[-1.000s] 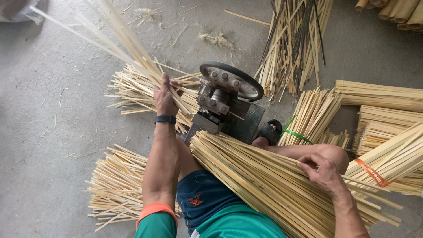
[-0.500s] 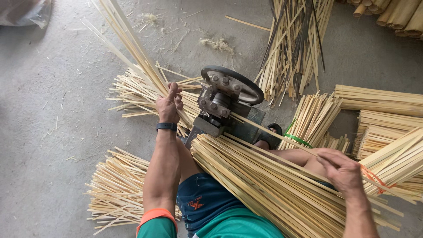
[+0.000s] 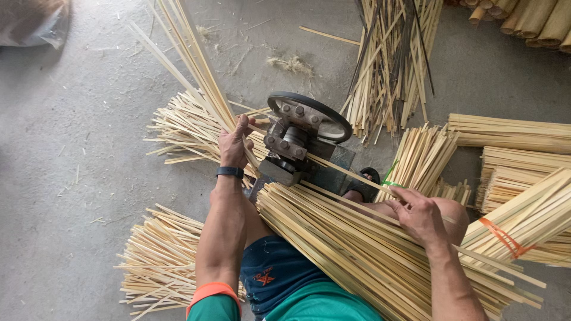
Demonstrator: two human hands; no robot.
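My left hand (image 3: 233, 144) is closed around a few long pale bamboo strips (image 3: 190, 65) that rise from the fist up and to the left, fanning out over the concrete floor (image 3: 77, 178); a dark watch band (image 3: 229, 172) sits on that wrist. The hand is just beside the left side of the small grey machine (image 3: 288, 148), whose black-rimmed wheel (image 3: 309, 113) lies nearly flat on top with bolt heads showing under it. My right hand (image 3: 421, 215) rests near my right knee with its fingers pinched narrow on a single strip (image 3: 351, 172) that runs slantwise from the hand up to the machine's rollers. Under that hand, across my lap, lies a thick sheaf of split bamboo (image 3: 351, 249), angled from the machine's foot down toward the lower right. Behind my left hand there is a loose heap of strips (image 3: 184, 128) on the floor, and another heap (image 3: 157, 255) lies by my left elbow. Further out on my right side I see a short bundle with a green tie (image 3: 416, 160), stacked bundles (image 3: 511, 134), and one bundle bound with an orange band (image 3: 523, 220). Beyond the machine a darker, mixed pile of slats (image 3: 389, 65) stands spread on the floor, and thick bamboo poles (image 3: 529, 21) show in the top right corner.
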